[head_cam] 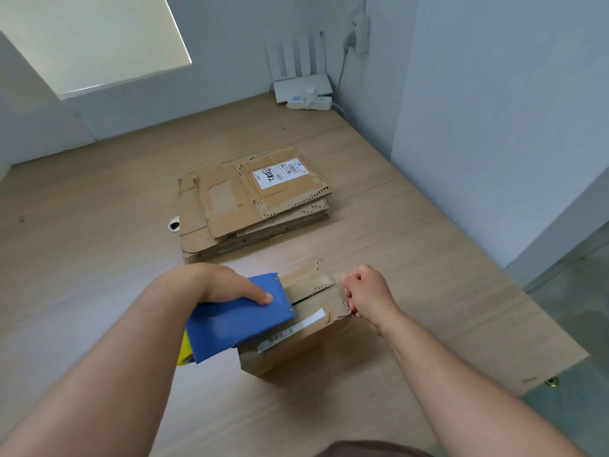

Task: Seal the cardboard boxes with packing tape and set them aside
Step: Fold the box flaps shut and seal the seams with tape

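Cardboard box sits on the wooden table, right in front of the person and between the two hands; its flaps are folded down, but a dark gap shows where they meet, so it does not look taped shut yet. The left hand is wrapped round a blue tape dispenser; the dispenser rests on the left end of the box. The right hand is at the other end; its fingers are curled and seem to pinch the box's edge; I cannot tell if a bit of clear tape is under them. The gap runs left to right, from the dispenser over to the right hand; I think the tape has to go along that line, so the left hand is the one set to lay it. Farther back, well apart, lies a pile of flat boxes; a white router stands in the corner.
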A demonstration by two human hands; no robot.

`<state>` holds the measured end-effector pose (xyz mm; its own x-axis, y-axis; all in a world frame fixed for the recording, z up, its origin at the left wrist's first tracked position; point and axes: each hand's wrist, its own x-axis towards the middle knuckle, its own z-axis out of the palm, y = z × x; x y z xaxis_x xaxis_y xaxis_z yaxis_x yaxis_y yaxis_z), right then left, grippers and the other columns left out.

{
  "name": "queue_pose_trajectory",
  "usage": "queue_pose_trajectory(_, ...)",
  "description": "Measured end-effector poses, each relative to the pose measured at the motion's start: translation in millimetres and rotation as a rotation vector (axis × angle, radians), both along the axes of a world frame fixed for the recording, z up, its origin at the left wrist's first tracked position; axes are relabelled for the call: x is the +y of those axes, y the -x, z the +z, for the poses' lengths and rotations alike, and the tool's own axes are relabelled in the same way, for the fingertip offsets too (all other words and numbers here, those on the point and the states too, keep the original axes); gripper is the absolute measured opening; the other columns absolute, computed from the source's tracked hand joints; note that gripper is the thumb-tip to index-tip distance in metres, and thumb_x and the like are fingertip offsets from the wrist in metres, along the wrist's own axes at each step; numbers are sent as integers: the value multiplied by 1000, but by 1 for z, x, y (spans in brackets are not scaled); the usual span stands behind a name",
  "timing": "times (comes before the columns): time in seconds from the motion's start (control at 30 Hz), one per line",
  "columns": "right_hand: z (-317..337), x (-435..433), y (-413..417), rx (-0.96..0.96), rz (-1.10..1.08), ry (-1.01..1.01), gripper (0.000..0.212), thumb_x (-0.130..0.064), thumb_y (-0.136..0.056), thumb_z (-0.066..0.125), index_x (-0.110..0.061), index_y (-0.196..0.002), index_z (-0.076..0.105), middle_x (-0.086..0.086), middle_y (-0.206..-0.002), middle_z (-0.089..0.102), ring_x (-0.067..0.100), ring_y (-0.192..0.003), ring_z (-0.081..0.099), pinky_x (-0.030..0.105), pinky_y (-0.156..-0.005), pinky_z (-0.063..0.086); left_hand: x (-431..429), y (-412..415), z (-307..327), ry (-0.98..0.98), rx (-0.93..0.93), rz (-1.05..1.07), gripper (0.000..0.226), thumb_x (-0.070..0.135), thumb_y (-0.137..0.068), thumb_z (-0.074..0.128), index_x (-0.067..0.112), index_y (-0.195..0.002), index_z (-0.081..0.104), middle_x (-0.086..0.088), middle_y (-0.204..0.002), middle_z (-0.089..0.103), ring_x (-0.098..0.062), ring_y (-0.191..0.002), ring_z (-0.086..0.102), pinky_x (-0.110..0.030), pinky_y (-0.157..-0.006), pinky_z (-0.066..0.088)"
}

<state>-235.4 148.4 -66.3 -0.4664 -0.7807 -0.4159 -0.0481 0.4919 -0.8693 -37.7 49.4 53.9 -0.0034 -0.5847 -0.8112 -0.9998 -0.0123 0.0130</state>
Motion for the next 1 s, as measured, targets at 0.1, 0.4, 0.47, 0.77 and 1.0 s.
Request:
queue_pose_trajectory(0.1,-7,-1,3,-155,22,-76,27,-15,-93,54,-13,-67,44,-1,-45,42,10,-35,33,19,-37,22,0,-2,2,-10,17,17,50,66,-73,66,20,-91,56,-2,-95,59,-18,-82,58,-30,-75,42)
queue_pose_trajectory(0.4,-19,10,1,29,-35,-265,32,-45,-77,71,-15,-78,57,1,-72,60,21,-69,58,29,-52,42,-1,-1,5,-72,48,56,51,62,-74,68,18,-98,59,-4,-96,63,-20,-82,62,-29,-68,45)
queue_pose_trajectory(0.47,-21,9,0,262,-79,-182,17,-27,-86,59,-14,-76,55,6,-84,63,29,-87,61,36,-70,48,-2,-2,5,-70,54,53,51,63,-74,67,18,-97,59,-3,-96,62,-19,-82,61,-29,-70,45)
queue_pose_trajectory(0.77,-16,-4,-41,525,107,-119,42,-52,-96,40,-18,-72,46,3,-83,57,24,-78,52,31,-58,33,2,-9,3,-51,121,62,53,65,-72,68,18,-95,58,-4,-97,62,-21,-83,61,-31,-79,45)
queue_pose_trajectory(1.0,-18,-5,-37,456,95,-63,42,-48,-95,46,-11,-78,55,5,-77,60,24,-75,55,35,-63,43,1,-43,1,-76,248,134,56,62,-66,75,15,-96,69,-6,-88,74,-24,-80,70,-29,-73,52)
